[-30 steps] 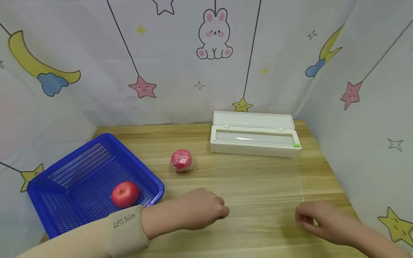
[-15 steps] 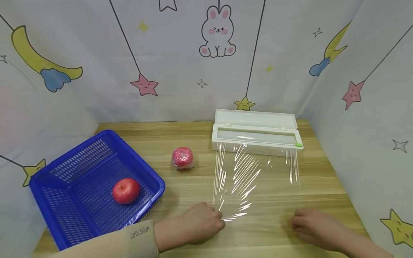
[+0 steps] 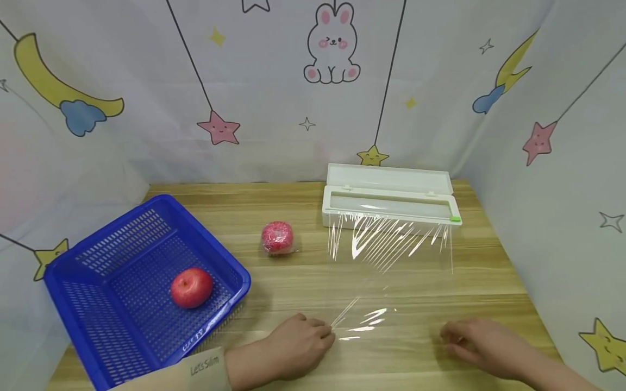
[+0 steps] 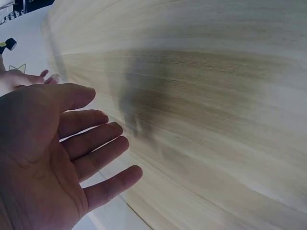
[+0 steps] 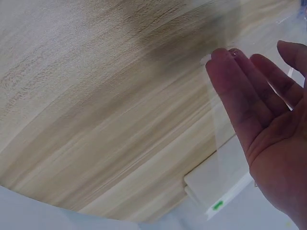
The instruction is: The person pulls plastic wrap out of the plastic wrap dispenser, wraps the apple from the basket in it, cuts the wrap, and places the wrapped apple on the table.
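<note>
A sheet of clear cling film [image 3: 386, 271] stretches from a white dispenser box [image 3: 391, 212] toward me over the wooden table. At the film's near left corner is my left hand [image 3: 300, 347], where creases run up to the fingertips. In the left wrist view this hand's fingers [image 4: 103, 148] are spread and loosely straight, with the thumb apart. My right hand [image 3: 481, 345] hovers by the near right corner. Seen from the right wrist, its fingers [image 5: 235, 96] extend nearly straight, thumb apart, with the film's edge right at the fingertips.
To the left stands a blue plastic basket [image 3: 142, 282] with a red apple [image 3: 192, 288] in it. A round pink item in clear wrap [image 3: 277, 238] sits between basket and box. The box's lid [image 3: 389, 178] is raised. Patterned cloth walls [image 3: 274, 81] surround the table.
Both hands have moved slightly toward the near edge, the film's glare shifting as it lowers. The left hand's fingers have loosened from a curl, and the right hand's fingers have straightened.
</note>
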The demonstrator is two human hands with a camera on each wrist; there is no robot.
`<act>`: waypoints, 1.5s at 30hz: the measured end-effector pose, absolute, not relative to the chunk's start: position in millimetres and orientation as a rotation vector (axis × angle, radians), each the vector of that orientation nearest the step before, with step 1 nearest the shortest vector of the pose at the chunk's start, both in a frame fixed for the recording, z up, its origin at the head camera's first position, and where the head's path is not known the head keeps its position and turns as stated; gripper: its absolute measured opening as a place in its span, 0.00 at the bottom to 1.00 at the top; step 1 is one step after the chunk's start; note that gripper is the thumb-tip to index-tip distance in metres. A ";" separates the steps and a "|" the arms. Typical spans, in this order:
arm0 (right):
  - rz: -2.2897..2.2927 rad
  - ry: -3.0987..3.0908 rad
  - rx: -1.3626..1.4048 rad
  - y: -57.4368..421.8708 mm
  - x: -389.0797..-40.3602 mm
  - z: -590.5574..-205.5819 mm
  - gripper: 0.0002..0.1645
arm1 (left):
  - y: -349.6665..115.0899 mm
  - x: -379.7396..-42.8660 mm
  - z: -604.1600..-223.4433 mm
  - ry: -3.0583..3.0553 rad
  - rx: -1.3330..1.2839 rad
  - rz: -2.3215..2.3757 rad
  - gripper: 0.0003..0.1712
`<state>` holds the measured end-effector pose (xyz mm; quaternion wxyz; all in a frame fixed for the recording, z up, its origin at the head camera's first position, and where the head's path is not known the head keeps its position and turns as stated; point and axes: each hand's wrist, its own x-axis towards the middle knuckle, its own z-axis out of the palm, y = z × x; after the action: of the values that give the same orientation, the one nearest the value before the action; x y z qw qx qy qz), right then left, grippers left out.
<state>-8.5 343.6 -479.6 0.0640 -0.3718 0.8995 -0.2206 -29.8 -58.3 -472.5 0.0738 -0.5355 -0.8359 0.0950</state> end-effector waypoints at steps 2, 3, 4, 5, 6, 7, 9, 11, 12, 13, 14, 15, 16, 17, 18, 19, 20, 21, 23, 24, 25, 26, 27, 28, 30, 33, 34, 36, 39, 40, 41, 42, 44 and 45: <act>-0.741 2.669 -1.055 344.7 -8.8 -477.9 0.06 | -59.9 -30.0 -474.9 -2.510 -1.603 0.269 0.09; -0.771 2.646 -1.017 345.6 -9.0 -477.2 0.05 | -60.9 -30.4 -476.9 -2.515 -1.601 0.253 0.11; -0.804 2.621 -0.980 346.6 -9.5 -476.8 0.05 | -61.8 -30.9 -478.0 -2.524 -1.601 0.238 0.13; -0.835 2.591 -0.929 348.0 -10.0 -476.4 0.04 | -62.9 -31.8 -480.1 -2.534 -1.608 0.214 0.14; -0.887 2.538 -0.863 350.0 -10.8 -476.2 0.05 | -64.0 -32.9 -482.0 -2.546 -1.614 0.183 0.16; -0.940 2.483 -0.802 352.3 -11.8 -476.2 0.06 | -65.3 -34.3 -484.1 -2.566 -1.622 0.142 0.17; -1.042 2.373 -0.674 357.5 -14.1 -476.6 0.08 | -67.9 -37.4 -484.8 -2.612 -1.643 0.035 0.18; -1.126 2.285 -0.573 363.2 -16.4 -477.4 0.10 | -70.5 -41.6 -484.8 -2.655 -1.666 -0.093 0.16; -1.158 2.252 -0.537 365.8 -17.5 -478.0 0.11 | -71.6 -43.5 -483.0 -2.675 -1.674 -0.157 0.15; -1.174 2.239 -0.521 368.0 -18.5 -478.6 0.11 | -72.5 -45.4 -481.3 -2.692 -1.684 -0.226 0.13; -1.187 2.225 -0.494 369.8 -19.4 -478.9 0.12 | -73.1 -47.1 -479.3 -2.706 -1.693 -0.290 0.11; -1.193 2.217 -0.473 371.1 -20.3 -479.2 0.12 | -73.8 -48.9 -478.7 -2.723 -1.697 -0.353 0.09; -1.194 2.214 -0.459 372.0 -21.3 -479.4 0.12 | -74.3 -50.6 -478.3 -2.738 -1.700 -0.416 0.08; -1.197 2.205 -0.443 372.7 -22.0 -479.4 0.13 | -74.7 -51.9 -477.1 -2.757 -1.696 -0.477 0.07; -1.201 2.192 -0.426 373.3 -22.6 -479.2 0.13 | -75.1 -53.1 -476.6 -2.781 -1.686 -0.549 0.07; -1.206 2.181 -0.412 373.5 -23.2 -479.0 0.13 | -75.4 -54.5 -476.9 -2.806 -1.669 -0.625 0.07; -1.207 2.178 -0.404 373.4 -23.7 -478.6 0.13 | -75.6 -55.7 -477.6 -2.830 -1.644 -0.695 0.08; -1.209 2.176 -0.404 373.3 -24.3 -478.3 0.13 | -75.8 -57.2 -478.7 -2.847 -1.613 -0.764 0.08; -1.201 2.184 -0.413 372.8 -25.0 -477.8 0.13 | -76.1 -59.8 -480.5 -2.872 -1.552 -0.901 0.08; -1.188 2.192 -0.413 372.0 -25.4 -477.6 0.13 | -76.1 -61.1 -481.4 -2.876 -1.525 -0.959 0.08; -1.174 2.204 -0.417 371.1 -25.7 -477.4 0.12 | -76.1 -62.2 -482.5 -2.878 -1.501 -1.002 0.08; -1.159 2.217 -0.425 370.0 -26.2 -477.3 0.12 | -76.1 -63.3 -483.2 -2.874 -1.482 -1.040 0.08; -1.146 2.227 -0.429 368.9 -26.8 -477.3 0.11 | -76.2 -64.4 -483.7 -2.868 -1.469 -1.071 0.07; -1.133 2.234 -0.437 367.7 -27.5 -477.4 0.11 | -76.3 -65.3 -484.0 -2.865 -1.463 -1.100 0.07; -1.122 2.244 -0.454 365.6 -29.2 -477.8 0.10 | -76.2 -66.4 -484.8 -2.852 -1.461 -1.134 0.07; -1.124 2.261 -0.506 363.3 -31.7 -479.4 0.10 | -75.9 -67.3 -486.2 -2.837 -1.465 -1.173 0.07; -1.126 2.263 -0.521 363.0 -32.1 -480.1 0.09 | -75.9 -67.3 -486.7 -2.839 -1.458 -1.201 0.07; -1.130 2.262 -0.542 363.2 -32.7 -481.7 0.09 | -75.9 -67.7 -487.5 -2.848 -1.425 -1.282 0.07; -1.141 2.226 -0.537 364.3 -33.1 -483.1 0.09 | -76.6 -68.6 -487.4 -2.875 -1.329 -1.436 0.07; -1.141 2.216 -0.529 364.8 -33.2 -483.5 0.09 | -77.0 -69.0 -486.5 -2.885 -1.292 -1.488 0.07; -1.140 2.207 -0.514 365.2 -33.2 -483.5 0.09 | -77.4 -69.4 -485.5 -2.893 -1.260 -1.527 0.07; -1.137 2.204 -0.498 365.3 -33.4 -482.9 0.10 | -77.8 -69.9 -484.7 -2.899 -1.235 -1.556 0.07; -1.144 2.203 -0.490 364.6 -35.2 -480.7 0.10 | -78.3 -70.8 -482.3 -2.901 -1.214 -1.584 0.07; -1.142 2.212 -0.484 364.1 -36.2 -479.2 0.10 | -78.1 -71.4 -480.5 -2.905 -1.214 -1.585 0.06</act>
<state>-36.2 364.1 -479.2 0.2982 -0.1820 0.8325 -0.4300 -71.4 -78.1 -480.5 -0.1903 -0.3380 -0.8090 -0.4416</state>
